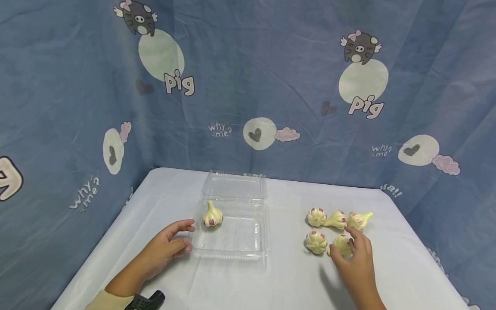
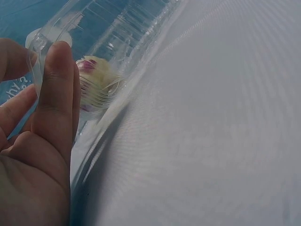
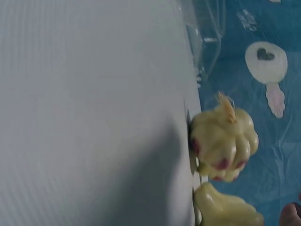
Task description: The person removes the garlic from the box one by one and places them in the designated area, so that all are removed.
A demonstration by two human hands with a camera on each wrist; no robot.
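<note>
A clear plastic clamshell box (image 1: 232,252) lies with its lid folded back, and one garlic bulb (image 1: 212,216) stands in its left part. At the box's left edge is my left hand (image 1: 164,247); in the left wrist view its thumb (image 2: 57,80) and fingers pinch the clear rim. My right hand (image 1: 358,262) is over the near right garlic bulb (image 1: 342,245), with thumb and index finger spread on either side. In the right wrist view, a fingertip (image 3: 290,215) appears apart from the lying bulb (image 3: 225,209).
Several more garlic bulbs lie around the right hand: one at near left (image 1: 316,242) and a back row of three, left (image 1: 317,217), middle (image 1: 338,219) and right (image 1: 358,221). A white cloth covers the table (image 1: 286,275). Blue printed fabric (image 1: 271,86) hangs behind it.
</note>
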